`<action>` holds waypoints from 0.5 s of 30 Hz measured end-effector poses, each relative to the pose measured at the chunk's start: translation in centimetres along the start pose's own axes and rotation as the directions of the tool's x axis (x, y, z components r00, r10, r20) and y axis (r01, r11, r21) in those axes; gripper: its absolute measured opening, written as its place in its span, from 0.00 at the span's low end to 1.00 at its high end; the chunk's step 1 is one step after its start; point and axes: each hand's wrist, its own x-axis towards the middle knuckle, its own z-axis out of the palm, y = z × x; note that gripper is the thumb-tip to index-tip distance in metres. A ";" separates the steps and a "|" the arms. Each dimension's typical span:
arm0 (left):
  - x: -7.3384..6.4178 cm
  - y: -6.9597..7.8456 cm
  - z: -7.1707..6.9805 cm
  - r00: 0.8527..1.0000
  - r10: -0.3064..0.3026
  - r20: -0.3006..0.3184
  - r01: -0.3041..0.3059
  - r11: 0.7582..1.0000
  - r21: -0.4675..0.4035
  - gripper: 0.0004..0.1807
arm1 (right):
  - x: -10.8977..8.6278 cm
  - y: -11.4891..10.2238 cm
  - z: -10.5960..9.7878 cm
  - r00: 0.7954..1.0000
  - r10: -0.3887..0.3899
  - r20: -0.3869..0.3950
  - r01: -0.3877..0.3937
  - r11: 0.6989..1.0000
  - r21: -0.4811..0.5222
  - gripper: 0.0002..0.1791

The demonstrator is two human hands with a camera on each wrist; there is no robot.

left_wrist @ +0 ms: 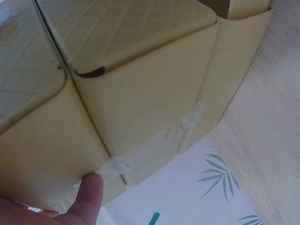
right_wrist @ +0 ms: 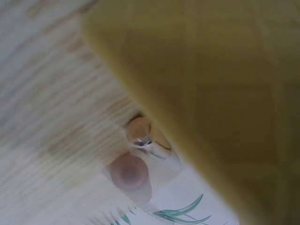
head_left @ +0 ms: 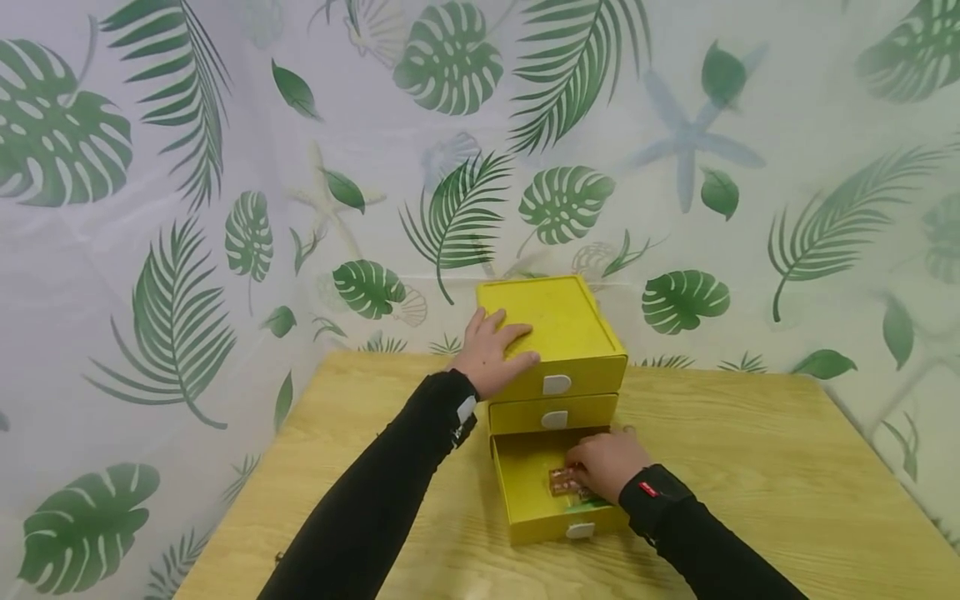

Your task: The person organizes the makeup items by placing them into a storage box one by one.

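A yellow unit of three stacked drawers (head_left: 551,317) stands on the table, its bottom drawer (head_left: 517,492) pulled out and the upper two closed. My left hand (head_left: 491,354) rests on the top near its left edge, fingers spread. In the left wrist view, the thumb (left_wrist: 90,192) touches the unit's taped side. My right hand (head_left: 611,462) is inside the bottom drawer, its fingers bent down and pinching a small reddish-brown packet (head_left: 561,481); the fingertips are partly hidden. Something green (head_left: 588,504) lies in the drawer beside it.
The wooden table (head_left: 750,483) reaches out on both sides of the unit. White drawer pulls (head_left: 557,384) mark the fronts. Behind hangs a leaf-patterned sheet (head_left: 480,125). A tiny dark object (head_left: 279,556) lies by the left sleeve.
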 end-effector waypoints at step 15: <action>0.0 0.0 0.1 1.000 -0.005 -0.012 0.005 1.000 0.003 0.31 | -0.1 -0.2 0.2 1.000 0.007 0.001 -0.007 0.999 0.036 0.03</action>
